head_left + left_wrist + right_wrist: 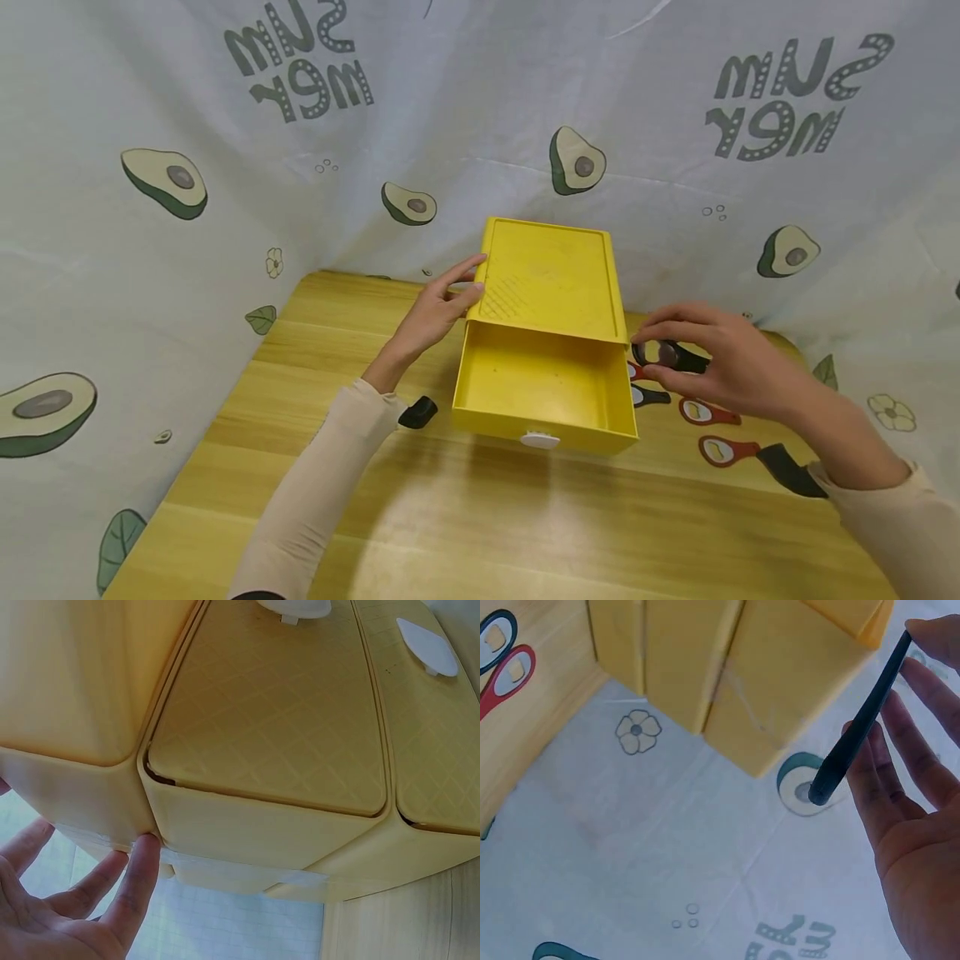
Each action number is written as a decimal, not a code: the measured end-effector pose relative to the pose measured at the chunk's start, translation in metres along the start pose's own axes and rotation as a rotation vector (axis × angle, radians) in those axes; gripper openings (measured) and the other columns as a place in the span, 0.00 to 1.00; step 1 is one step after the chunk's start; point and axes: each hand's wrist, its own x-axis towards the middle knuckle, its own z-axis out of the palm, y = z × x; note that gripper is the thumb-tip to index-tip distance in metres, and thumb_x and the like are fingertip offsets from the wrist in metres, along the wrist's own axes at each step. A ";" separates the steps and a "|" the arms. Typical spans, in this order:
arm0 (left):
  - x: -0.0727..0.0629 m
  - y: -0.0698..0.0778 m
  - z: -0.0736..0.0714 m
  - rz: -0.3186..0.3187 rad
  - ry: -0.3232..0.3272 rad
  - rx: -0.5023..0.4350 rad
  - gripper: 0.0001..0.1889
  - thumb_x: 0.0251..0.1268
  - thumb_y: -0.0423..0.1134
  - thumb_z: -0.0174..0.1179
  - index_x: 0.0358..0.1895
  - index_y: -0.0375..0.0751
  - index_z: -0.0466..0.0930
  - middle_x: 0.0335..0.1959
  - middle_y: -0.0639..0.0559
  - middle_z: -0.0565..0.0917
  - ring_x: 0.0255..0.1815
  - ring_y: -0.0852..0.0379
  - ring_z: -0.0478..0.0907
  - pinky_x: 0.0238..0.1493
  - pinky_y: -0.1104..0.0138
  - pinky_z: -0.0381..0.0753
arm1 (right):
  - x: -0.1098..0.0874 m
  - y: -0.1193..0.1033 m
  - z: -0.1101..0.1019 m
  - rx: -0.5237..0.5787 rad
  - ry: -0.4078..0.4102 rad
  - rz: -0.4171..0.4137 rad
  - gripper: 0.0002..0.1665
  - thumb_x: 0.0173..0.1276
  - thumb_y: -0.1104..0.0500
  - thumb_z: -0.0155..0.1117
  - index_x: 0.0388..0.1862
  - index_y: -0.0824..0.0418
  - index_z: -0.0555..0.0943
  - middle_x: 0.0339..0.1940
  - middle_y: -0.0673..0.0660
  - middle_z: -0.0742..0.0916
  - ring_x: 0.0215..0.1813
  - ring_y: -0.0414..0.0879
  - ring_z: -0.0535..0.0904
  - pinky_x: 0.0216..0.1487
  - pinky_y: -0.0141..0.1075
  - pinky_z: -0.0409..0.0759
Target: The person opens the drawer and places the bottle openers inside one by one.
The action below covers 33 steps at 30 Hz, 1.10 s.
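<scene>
A yellow drawer cabinet [551,279] stands on the wooden table, its top drawer [547,387] pulled out and the drawer's yellow floor showing. My left hand [431,321] touches the cabinet's left side near the top, with fingers extended against the wall in the left wrist view. To the right of the drawer, my right hand [742,367] pinches a black bottle opener [688,358] between thumb and fingertips. The right wrist view shows this opener edge-on, raised beside the cabinet. White knobs mark the drawer fronts, such as the top drawer's knob [540,440].
Several bottle openers lie on the table right of the cabinet, among them a red opener [708,412], another red opener [727,451] and a black opener [651,396]. A white curtain [480,83] with avocado prints hangs right behind the cabinet and along both sides.
</scene>
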 end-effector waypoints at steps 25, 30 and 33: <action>0.007 -0.004 0.000 0.019 0.012 0.007 0.26 0.77 0.51 0.53 0.75 0.66 0.65 0.70 0.45 0.70 0.51 0.46 0.78 0.57 0.48 0.78 | 0.074 -0.033 0.004 -0.034 -0.249 -0.140 0.21 0.57 0.59 0.79 0.49 0.48 0.86 0.51 0.47 0.84 0.49 0.43 0.78 0.50 0.44 0.81; 0.007 -0.004 0.000 0.014 0.015 0.001 0.25 0.77 0.51 0.54 0.75 0.67 0.66 0.70 0.45 0.70 0.52 0.46 0.79 0.57 0.48 0.78 | 0.090 -0.045 0.010 -0.049 -0.346 -0.132 0.17 0.62 0.54 0.75 0.50 0.48 0.85 0.52 0.48 0.84 0.49 0.44 0.78 0.48 0.41 0.82; 0.007 -0.005 -0.001 0.007 0.015 -0.002 0.25 0.77 0.51 0.54 0.74 0.67 0.66 0.70 0.45 0.71 0.52 0.46 0.79 0.57 0.49 0.78 | 0.098 -0.049 0.017 -0.038 -0.375 -0.163 0.16 0.63 0.53 0.74 0.50 0.49 0.85 0.52 0.50 0.84 0.50 0.45 0.78 0.47 0.40 0.82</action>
